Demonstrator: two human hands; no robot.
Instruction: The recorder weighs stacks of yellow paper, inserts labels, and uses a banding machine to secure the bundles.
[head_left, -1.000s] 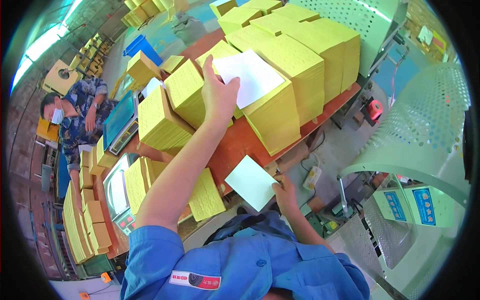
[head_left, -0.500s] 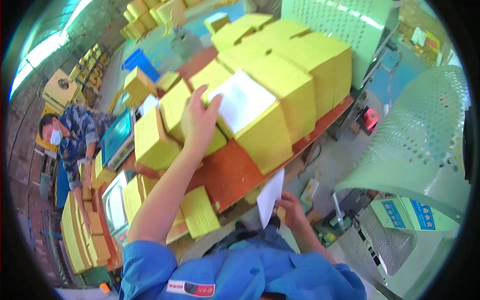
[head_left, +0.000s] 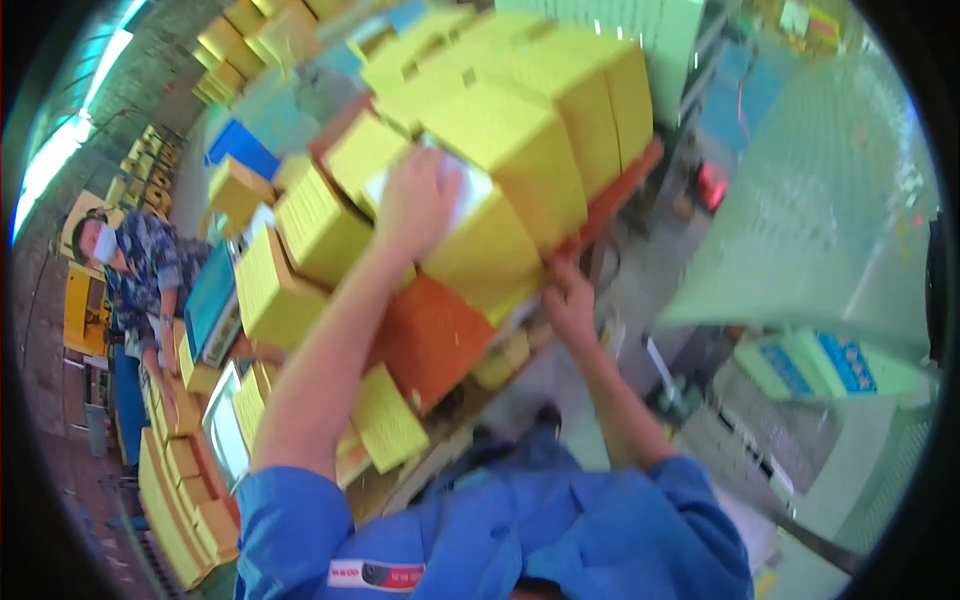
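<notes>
Yellow sheets (head_left: 390, 420) lie at the near edge of a red table (head_left: 432, 335). Beyond, the right hand (head_left: 570, 303) bends its fingers at the lower corner of a yellow stack (head_left: 492, 252), hold unclear; the left hand (head_left: 415, 203), grip blurred, covers white paper (head_left: 477, 188) on top. Neighbouring stacks (head_left: 505, 120) crowd behind, then a blue bin (head_left: 243, 149).

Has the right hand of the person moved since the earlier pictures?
Yes. Judged against the red-brown table, the right hand has moved forward, away from the body, to the edge beside the front yellow stack.
</notes>
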